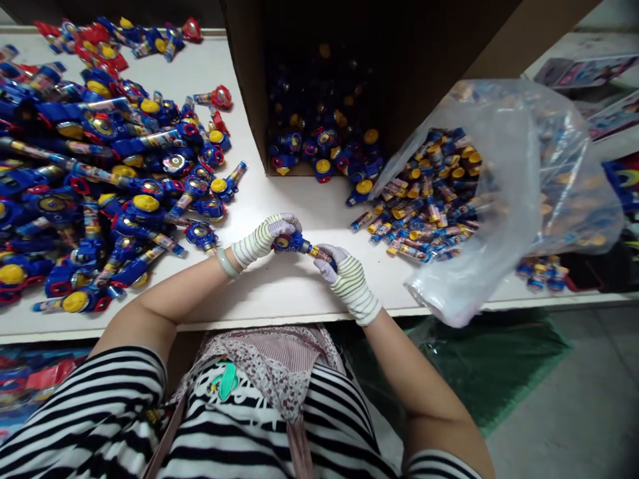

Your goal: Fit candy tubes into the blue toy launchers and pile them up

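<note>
Gloved hands [304, 249] hold a blue toy [292, 244] and yellow-ended tube [319, 253]

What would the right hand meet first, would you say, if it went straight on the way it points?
Past its tube, the right hand would probably meet the blue toy in the left hand; depth is unclear.

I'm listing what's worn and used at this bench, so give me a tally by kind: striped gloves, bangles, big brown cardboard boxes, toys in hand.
Striped gloves: 2
Bangle: 1
Brown cardboard box: 1
Blue toy in hand: 1
Total: 5
</note>
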`<state>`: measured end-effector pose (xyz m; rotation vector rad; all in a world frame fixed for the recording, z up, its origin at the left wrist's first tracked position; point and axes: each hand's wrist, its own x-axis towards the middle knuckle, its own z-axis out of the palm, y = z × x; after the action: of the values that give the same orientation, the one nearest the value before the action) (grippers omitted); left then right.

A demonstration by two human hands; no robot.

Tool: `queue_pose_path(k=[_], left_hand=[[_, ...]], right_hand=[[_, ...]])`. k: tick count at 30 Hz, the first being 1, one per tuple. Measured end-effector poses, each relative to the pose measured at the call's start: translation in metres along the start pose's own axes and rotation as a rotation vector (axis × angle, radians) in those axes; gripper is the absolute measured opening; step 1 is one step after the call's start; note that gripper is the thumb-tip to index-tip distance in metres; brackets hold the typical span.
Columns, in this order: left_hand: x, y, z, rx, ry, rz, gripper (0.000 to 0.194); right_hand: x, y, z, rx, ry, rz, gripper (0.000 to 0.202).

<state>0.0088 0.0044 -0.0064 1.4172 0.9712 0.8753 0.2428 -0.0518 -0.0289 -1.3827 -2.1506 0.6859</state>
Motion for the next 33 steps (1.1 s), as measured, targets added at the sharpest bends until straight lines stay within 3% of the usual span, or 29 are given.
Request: queue_pose_path(k=[7, 15, 18, 21, 24, 26, 28, 31, 33], left_hand=[[-0.005, -0.008, 0.003, -0.112, -0.054, -0.014, 0.026], [-0.001, 0.01, 0.008, 0.014, -0.095, 0.033, 0.026], [-0.001, 0.016, 0.008, 0.054, -0.166, 0.011, 0.027], [-0.004, 0.022, 0.007, 0.093, -0.251, 0.008, 0.025], [-0.006, 0.025, 0.005, 0.179, -0.259, 0.102, 0.024], [-0.003, 0.022, 0.002, 0.219, -0.296, 0.111, 0.026], [0.002, 0.018, -0.001, 0.23, -0.308, 0.039, 0.024], [0.005, 0.011, -0.004, 0.22, -0.214, -0.042, 0.019], [0.002, 0.008, -0.004, 0.176, -0.18, -0.036, 0.019]], right_hand=[[0.002, -0.018, -0.011, -0.305, -0.192, 0.0, 0.042], [0.001, -0.025, -0.015, -0.442, -0.252, 0.058, 0.047], [-0.001, -0.025, -0.014, -0.257, -0.244, 0.074, 0.046], [-0.005, -0.024, -0.008, 0.157, -0.277, 0.106, 0.048], [-0.012, -0.023, 0.004, 0.656, -0.362, 0.298, 0.063], [-0.012, -0.021, 0.011, 0.821, -0.424, 0.414, 0.07], [-0.009, -0.018, 0.013, 0.714, -0.402, 0.405, 0.067], [-0.002, -0.016, 0.008, 0.291, -0.242, 0.264, 0.054], [0.0, -0.018, 0.007, 0.214, -0.223, 0.191, 0.05]])
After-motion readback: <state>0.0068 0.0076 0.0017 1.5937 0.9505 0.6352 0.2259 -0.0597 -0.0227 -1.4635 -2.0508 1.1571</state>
